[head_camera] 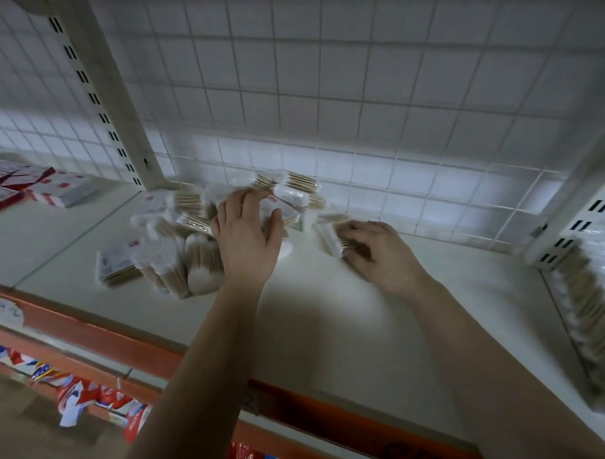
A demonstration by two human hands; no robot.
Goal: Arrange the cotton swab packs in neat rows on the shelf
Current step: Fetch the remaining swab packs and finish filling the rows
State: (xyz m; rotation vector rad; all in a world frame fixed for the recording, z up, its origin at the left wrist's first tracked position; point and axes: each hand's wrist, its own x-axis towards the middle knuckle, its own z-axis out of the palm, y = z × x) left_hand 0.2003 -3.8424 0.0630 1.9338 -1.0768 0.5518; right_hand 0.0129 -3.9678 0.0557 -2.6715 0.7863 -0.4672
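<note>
The left hand lay flat, fingers straight, on the messy pile of swab packs on the shelf. The right hand gripped a single pack just beside the pile

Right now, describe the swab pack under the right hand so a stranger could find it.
On the white shelf, find the jumbled heap of swab packs beside the slotted upright. Right of it, one pack lies under the right hand, alone and apart from the heap.
</note>
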